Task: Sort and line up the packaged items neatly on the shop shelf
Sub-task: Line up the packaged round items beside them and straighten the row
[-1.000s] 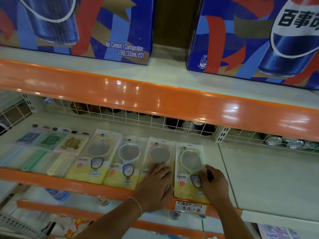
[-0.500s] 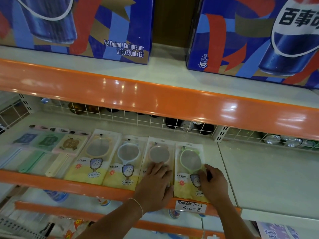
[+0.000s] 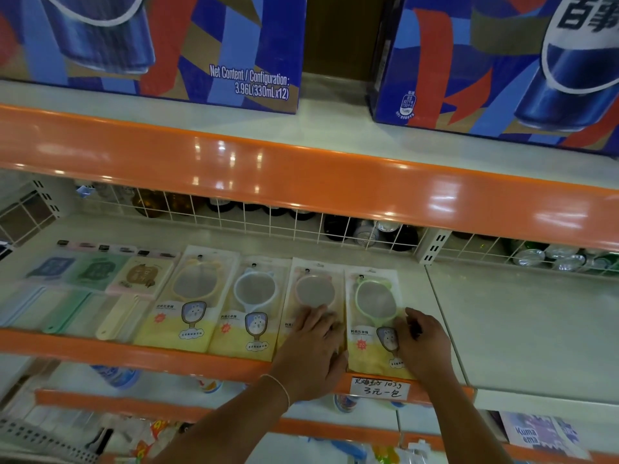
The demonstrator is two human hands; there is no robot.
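Green-framed hand mirror in clear yellow-based packet lies rightmost in the shelf row. Right hand fingers pinch its right edge; left hand presses flat, fingers straight, on adjacent pink-framed mirror packet.

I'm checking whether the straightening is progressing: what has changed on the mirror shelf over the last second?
Almost nothing. The left hand still lies flat on the pink mirror pack, and the right hand still holds the right edge of the green mirror pack, with its fingers perhaps nudged slightly. All the packs stay in the same row; nothing was picked up or let go.
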